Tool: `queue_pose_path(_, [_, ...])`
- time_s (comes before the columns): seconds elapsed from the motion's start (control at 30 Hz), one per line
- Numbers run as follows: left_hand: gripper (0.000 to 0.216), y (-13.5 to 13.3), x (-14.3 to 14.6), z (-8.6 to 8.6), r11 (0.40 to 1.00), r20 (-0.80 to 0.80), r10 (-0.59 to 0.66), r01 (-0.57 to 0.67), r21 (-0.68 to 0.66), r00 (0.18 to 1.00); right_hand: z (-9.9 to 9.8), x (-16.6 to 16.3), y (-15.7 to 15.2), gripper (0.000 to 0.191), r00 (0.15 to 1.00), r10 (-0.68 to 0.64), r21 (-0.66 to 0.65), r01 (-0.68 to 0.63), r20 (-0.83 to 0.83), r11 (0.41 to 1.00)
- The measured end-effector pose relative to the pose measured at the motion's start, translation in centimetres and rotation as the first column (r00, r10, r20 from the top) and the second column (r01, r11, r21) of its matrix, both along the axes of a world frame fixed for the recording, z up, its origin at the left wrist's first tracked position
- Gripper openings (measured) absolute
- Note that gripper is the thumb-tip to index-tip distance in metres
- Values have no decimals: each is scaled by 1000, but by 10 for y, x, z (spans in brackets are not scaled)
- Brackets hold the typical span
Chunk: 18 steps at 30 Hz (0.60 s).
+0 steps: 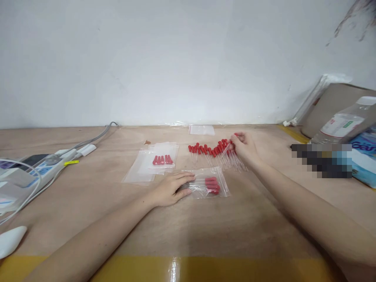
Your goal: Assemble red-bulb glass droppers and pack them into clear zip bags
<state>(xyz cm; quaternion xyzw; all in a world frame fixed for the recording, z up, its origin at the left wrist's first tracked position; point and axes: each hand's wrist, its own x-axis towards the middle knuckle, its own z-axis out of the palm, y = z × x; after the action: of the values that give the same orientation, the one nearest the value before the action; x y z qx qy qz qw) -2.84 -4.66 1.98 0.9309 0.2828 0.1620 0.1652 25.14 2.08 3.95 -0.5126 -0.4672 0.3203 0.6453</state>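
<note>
My left hand (172,188) lies on the left end of a clear zip bag (225,188), its fingers stretched and the thumb apart. Inside that bag are several droppers with red bulbs (212,184), bulbs toward the right. My right hand (243,145) is closed in a pinch on a dropper (226,149), its red bulb at the fingertips and its clear tube slanting down to the left. Under and beside this hand lies a row of loose droppers (207,150) with red bulbs pointing away from me and clear tubes toward me.
Left of centre, another bag of red-bulbed droppers (162,159) lies on flat clear bags (141,168). A white-looking bag (201,130) is near the wall. A power strip (44,170) with cables stands left; a bottle (337,125) and a blue pack (366,166) stand right.
</note>
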Motion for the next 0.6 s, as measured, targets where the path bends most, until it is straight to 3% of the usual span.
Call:
queue_pose_path(0.17, [38, -1, 0, 1, 1000, 19, -4, 4, 1, 1000, -14, 26, -41, 20, 974, 6, -125, -35, -227, 992])
queue_pose_path(0.4, [39, -2, 1, 0, 1000, 12, 4, -4, -6, 1000, -30, 2, -62, 17, 902, 62, -192, -158, -427, 969])
queue_pose_path(0.5, [42, -2, 1, 0, 1000, 23, 13, -13, -7, 1000, -33, -7, -71, 27, 883, 217, -168, -310, -416, 936])
queue_pose_path(0.6, [43, -3, 1, 1, 1000, 39, 19, -19, -10, 999, -36, -7, -78, 33, 890, 393, -205, -439, -230, 875])
